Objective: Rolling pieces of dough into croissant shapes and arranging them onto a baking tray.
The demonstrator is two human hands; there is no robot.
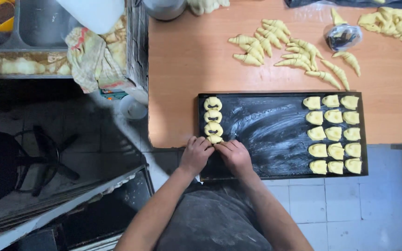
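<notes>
A black, flour-streaked baking tray [266, 132] lies on the wooden table [182, 69] and overhangs its near edge. Both hands meet at the tray's near left corner: my left hand [195, 155] and my right hand [234, 155] pinch a small curled piece of raw dough [214, 139] between their fingertips. It is the nearest in a column of ring-shaped dough pieces [213, 115] along the tray's left side. Several folded dough pieces [333, 134] fill the tray's right end in three columns.
Loose rolled dough crescents [284, 51] lie on the table beyond the tray, with a small plastic-wrapped bowl [343, 36] and more dough [391, 21] at the far right. A cloth [94, 56] hangs over a counter at left. Tiled floor lies below.
</notes>
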